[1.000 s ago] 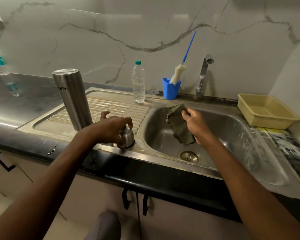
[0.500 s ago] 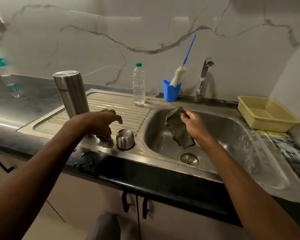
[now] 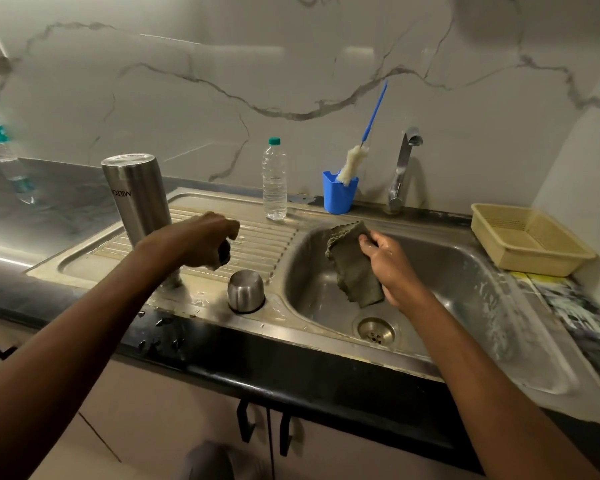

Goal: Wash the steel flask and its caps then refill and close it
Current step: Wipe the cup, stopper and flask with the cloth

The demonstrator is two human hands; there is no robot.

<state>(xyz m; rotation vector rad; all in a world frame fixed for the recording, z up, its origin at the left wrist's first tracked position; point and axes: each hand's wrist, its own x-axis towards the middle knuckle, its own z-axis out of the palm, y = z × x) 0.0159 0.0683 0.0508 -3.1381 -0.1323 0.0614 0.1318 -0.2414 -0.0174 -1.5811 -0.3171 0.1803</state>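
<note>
Brushed steel flask (image 3: 136, 199) and steel cap (image 3: 245, 291), dull sheen. Sink (image 3: 471, 292) and ribbed drainer: scuffed, wet metal. Right hand (image 3: 385, 258) grips a coarse grey-green cloth (image 3: 352, 268). At one o'clock, a glossy blue plastic cup (image 3: 338, 197); clear plastic bottle (image 3: 274, 181); polished marble wall (image 3: 257, 64).

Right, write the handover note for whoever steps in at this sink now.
Left hand: grips a small dark cap above the drainboard.
Right hand: holds the green cloth over the sink basin.
Steel flask stands inverted on the drainboard; steel cup cap sits mouth-down near the front edge.
Tap shows no water running.
Done: flask open, both caps off.
Left: probably scrub the dark cap next; how much is washed cannot be told. Then refill and close.
</note>
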